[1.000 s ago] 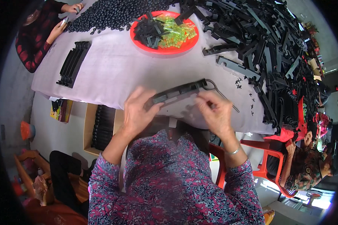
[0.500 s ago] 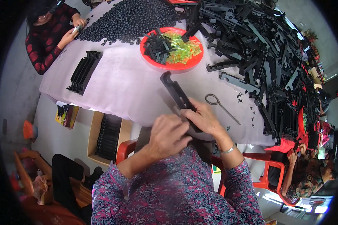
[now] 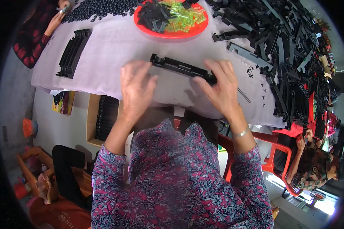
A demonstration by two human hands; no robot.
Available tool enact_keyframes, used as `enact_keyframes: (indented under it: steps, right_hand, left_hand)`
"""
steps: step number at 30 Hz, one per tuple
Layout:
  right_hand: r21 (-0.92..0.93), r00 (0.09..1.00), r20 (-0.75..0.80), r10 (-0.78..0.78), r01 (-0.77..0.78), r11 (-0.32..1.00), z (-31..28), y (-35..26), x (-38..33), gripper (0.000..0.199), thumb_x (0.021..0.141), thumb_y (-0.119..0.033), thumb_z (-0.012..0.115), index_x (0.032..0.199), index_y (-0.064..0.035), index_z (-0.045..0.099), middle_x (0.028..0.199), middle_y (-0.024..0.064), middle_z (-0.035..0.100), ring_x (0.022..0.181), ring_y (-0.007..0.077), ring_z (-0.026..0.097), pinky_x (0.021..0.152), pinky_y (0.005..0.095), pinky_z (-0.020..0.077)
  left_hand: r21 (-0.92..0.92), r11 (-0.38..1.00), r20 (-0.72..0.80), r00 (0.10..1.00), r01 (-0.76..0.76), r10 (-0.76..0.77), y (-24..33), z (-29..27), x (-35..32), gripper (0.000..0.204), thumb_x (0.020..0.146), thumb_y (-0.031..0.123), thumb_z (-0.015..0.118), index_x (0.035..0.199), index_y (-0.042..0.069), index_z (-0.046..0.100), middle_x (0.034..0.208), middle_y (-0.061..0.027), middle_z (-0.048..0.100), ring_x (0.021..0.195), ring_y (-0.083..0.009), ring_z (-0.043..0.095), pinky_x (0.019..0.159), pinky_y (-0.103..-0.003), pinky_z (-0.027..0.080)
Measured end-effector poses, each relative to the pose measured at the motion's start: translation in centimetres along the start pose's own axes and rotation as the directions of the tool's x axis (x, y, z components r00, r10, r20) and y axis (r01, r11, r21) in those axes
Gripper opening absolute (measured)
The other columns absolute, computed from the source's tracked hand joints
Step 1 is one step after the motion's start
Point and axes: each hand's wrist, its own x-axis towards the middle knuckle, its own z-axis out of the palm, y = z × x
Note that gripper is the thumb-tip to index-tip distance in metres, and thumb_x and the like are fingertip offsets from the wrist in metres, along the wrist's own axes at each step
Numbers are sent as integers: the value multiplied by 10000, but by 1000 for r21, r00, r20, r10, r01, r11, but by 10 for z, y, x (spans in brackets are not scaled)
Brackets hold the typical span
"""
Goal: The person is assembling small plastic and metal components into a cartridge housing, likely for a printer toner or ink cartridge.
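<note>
A long black plastic part point(image 3: 179, 68) lies slantwise on the white tablecloth point(image 3: 114, 42) in front of me. My right hand point(image 3: 219, 91) grips its right end between thumb and fingers. My left hand point(image 3: 135, 89) hovers just left of the part's other end, blurred, with its fingers spread and nothing in them. A thin metal rod point(image 3: 244, 95) sticks out on the cloth to the right of my right hand.
A red tray point(image 3: 172, 35) of black and green pieces sits beyond the part. A big heap of black parts point(image 3: 286, 45) fills the right side, a neat stack point(image 3: 72, 51) lies at left, and small black beads point(image 3: 99, 7) at the top. Another person's hand point(image 3: 57, 21) works at far left. A cardboard box point(image 3: 103, 118) stands under the table.
The black part, held slanting away from me in both hands before, now lies across the cloth. My left hand has let go and moved left; my right hand keeps the right end.
</note>
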Motion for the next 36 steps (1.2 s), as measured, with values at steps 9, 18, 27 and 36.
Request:
enact_keyframes:
  steps: [9,18,27,36]
  right_hand:
    - [-115,657,705,266,-265,957,106,-14,-93,246,919,-142,573,1053,45,657,1017,218,703,924,409,691,805,496,549]
    - [-3,-210,977,-38,-188,982,215,61,-131,410,965,-215,569,1265,61,611,1211,229,682,1100,388,669,960,436,526]
    - [-37,-130,992,-5,-321,946,199,73,-116,434,966,-239,580,1281,59,606,1237,224,673,1135,377,652,990,422,504]
    - [-69,46,995,89,-330,941,184,82,-112,459,968,-263,590,1296,57,601,1263,219,664,1170,367,634,1020,408,481]
  left_hand:
    - [234,970,-3,998,64,-65,-77,-12,39,271,881,45,660,1149,5,681,1036,-150,592,1007,-326,592,912,-407,482]
    - [459,888,266,946,44,-185,-83,-25,52,545,893,129,663,1400,21,494,1314,-207,481,1225,-396,464,1043,-494,373]
    - [436,892,389,870,117,-304,-79,-22,49,640,848,109,664,1436,-9,439,1376,-236,399,1320,-455,376,1119,-559,296]
    - [477,878,317,923,44,-219,-86,-18,60,556,889,153,665,1396,7,490,1338,-214,458,1263,-397,429,1087,-509,343]
